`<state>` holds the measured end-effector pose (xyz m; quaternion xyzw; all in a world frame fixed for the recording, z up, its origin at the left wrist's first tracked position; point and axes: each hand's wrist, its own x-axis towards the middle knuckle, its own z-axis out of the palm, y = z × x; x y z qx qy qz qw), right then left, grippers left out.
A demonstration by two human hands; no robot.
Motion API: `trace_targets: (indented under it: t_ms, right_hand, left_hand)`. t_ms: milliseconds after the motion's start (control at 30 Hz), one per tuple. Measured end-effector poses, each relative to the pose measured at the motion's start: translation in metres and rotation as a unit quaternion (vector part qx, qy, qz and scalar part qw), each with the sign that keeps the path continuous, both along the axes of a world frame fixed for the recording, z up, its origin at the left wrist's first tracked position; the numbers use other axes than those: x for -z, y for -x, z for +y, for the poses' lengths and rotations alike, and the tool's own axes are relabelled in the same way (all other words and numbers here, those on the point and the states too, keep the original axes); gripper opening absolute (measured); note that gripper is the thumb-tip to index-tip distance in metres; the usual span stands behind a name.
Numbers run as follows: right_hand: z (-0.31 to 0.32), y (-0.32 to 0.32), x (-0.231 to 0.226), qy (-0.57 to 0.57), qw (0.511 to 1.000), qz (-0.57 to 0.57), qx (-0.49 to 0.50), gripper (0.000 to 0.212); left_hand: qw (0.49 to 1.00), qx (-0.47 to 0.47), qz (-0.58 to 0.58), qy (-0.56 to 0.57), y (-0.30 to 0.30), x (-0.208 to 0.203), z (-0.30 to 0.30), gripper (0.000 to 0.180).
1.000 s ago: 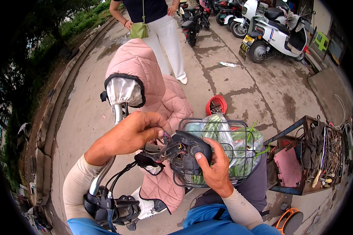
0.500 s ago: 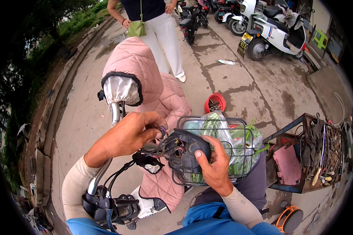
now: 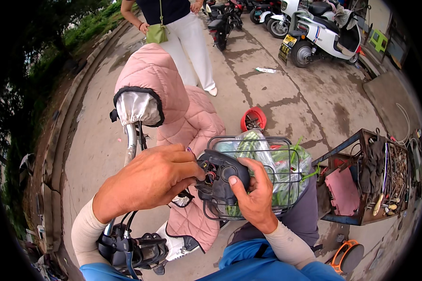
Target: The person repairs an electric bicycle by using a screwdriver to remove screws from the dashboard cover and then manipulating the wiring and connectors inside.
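My right hand (image 3: 255,194) grips the right side of a black plastic housing (image 3: 232,173), its thumb on top beside a round part. Thin coloured wires (image 3: 211,174) show inside the housing's open left side. At that opening my left hand (image 3: 150,178) is closed, fingertips pinched at the wires; the back of the hand hides part of them. The housing is held over a black wire basket (image 3: 299,180) with bagged green vegetables (image 3: 286,161). Left of it, a chrome handlebar (image 3: 131,140) runs up under a pink quilted cover (image 3: 154,70).
A metal tool cart (image 3: 356,218) with tools and small parts stands at the right. Beyond the basket sits a red tub (image 3: 253,119) of metal pieces. A person (image 3: 183,42) stands ahead; a white scooter (image 3: 323,37) is parked at far right. An orange-framed stool (image 3: 347,255) is near my right side.
My left hand has moved right and slightly down, from wires drawn out beside the housing to its opening. My right hand keeps its grip. The view has shifted slightly.
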<state>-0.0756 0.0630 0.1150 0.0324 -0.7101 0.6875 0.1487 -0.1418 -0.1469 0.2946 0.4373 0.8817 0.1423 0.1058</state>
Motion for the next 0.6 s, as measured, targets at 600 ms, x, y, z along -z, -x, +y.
trace_targets:
  t_ms: [600]
  right_hand:
    - [0.0014, 0.0010, -0.0083, 0.003, 0.999, 0.031, 0.009, 0.045]
  left_hand:
    - [0.995, -0.079, -0.001, 0.060, 0.0092, 0.0105, -0.0068, 0.030]
